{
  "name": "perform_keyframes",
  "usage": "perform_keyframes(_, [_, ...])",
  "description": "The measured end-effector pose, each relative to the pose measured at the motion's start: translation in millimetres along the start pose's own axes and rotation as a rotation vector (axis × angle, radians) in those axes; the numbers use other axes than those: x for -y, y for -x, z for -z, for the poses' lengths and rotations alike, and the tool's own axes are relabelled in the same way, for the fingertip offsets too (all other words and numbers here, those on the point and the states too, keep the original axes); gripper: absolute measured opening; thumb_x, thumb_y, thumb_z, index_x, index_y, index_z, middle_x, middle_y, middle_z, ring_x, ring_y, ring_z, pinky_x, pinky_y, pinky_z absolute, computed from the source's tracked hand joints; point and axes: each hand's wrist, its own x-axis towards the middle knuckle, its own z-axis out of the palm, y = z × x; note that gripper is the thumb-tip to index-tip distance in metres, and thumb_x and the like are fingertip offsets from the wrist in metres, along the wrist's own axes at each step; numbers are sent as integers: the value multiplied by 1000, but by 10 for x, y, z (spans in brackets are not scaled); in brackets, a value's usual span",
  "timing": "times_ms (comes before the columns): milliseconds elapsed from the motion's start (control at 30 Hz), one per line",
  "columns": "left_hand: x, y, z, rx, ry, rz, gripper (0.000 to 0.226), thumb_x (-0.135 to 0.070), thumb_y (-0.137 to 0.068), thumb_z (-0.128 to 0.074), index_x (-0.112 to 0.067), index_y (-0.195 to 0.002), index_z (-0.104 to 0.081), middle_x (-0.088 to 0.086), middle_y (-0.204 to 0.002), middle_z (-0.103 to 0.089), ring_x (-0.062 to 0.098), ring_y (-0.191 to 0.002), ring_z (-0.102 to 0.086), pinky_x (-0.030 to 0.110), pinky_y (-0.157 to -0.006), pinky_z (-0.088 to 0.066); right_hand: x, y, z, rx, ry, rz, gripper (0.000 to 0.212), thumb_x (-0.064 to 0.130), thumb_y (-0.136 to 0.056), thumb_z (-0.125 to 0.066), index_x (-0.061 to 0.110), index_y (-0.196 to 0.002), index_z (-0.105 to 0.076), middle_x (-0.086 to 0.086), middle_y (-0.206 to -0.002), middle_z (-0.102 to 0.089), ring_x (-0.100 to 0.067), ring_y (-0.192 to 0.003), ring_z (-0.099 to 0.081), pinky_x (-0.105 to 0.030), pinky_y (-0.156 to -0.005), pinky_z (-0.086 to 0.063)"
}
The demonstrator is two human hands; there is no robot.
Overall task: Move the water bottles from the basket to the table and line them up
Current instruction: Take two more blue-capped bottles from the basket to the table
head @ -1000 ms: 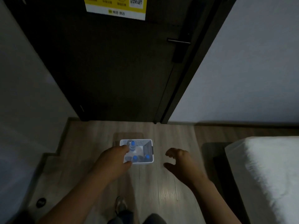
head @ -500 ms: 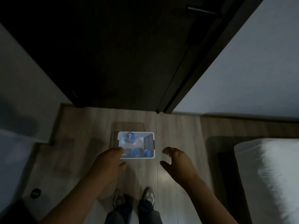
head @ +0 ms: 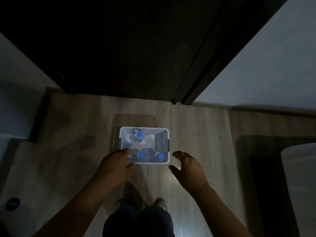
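Note:
A white perforated basket (head: 144,128) stands on the pale wood floor in front of a dark door. Inside it stand three water bottles with blue caps: one at the far left (head: 139,134), two along the near side (head: 141,154) (head: 160,156). My left hand (head: 113,166) hovers over the basket's near left corner, fingers loosely bent, with nothing in it. My right hand (head: 189,170) is spread open just right of the basket's near right corner, apart from it. No table is in view.
The dark door (head: 119,48) and its frame close off the far side. A pale wall (head: 273,65) runs along the right. A white bed corner (head: 301,177) is at the right edge. My shoes (head: 159,203) stand just behind the basket. A small round dark object (head: 12,203) lies at the lower left.
The view has tilted down and closed in on the basket. My left hand has drawn back from the far left bottle to the near left corner. The right hand stays open beside the basket.

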Motion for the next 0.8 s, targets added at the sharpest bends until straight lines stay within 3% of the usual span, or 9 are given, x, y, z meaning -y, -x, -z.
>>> perform_keyframes(267, [503, -1141, -1071, -72, 73, 8, 37, -36, -88, -61, -18, -118, -50, 5, -123, -59, 18, -108, -58, 22, -80, -42, -659, -960, -1199, -60, -86, 44, 41, 30, -88, -66, 22, -126, -55, 3, -124, -62, -7, -103, -60, -5, -77, -34])
perform_keyframes(367, [670, -1584, -1457, -106, 56, 17, 44, -38, -87, -61, -16, -123, -47, 8, -125, -56, 22, -110, -56, 28, -83, -44, -901, -1267, -1628, -98, -138, 46, 41, 29, -86, -68, 22, -124, -56, 4, -121, -63, -4, -99, -59, -2, -75, -34])
perform_keyframes(533, [842, -2164, -1916, -209, 105, -29, 60, -36, -85, -65, -15, -135, -40, 10, -134, -51, 26, -119, -52, 37, -97, -45, -1258, -1681, -2137, -138, -137, 88, 44, 32, -82, -71, 23, -123, -56, 5, -120, -62, -9, -103, -61, -13, -81, -44])
perform_keyframes(667, [886, -2424, -2073, -300, 209, -94, 58, -31, -83, -69, -18, -133, -43, 3, -132, -56, 23, -115, -56, 28, -87, -40, -1429, -1860, -2337, -174, -146, 130, 51, 36, -78, -75, 22, -124, -57, 5, -121, -62, -9, -104, -59, -14, -83, -45])
perform_keyframes(800, [932, -2568, -2121, -356, 199, -198, 56, -28, -83, -70, -12, -132, -47, 4, -131, -58, 20, -121, -53, 25, -94, -38, -1499, -1928, -2446, -159, -121, 199, 47, 36, -81, -72, 23, -123, -57, 4, -122, -61, -9, -105, -58, -17, -88, -47])
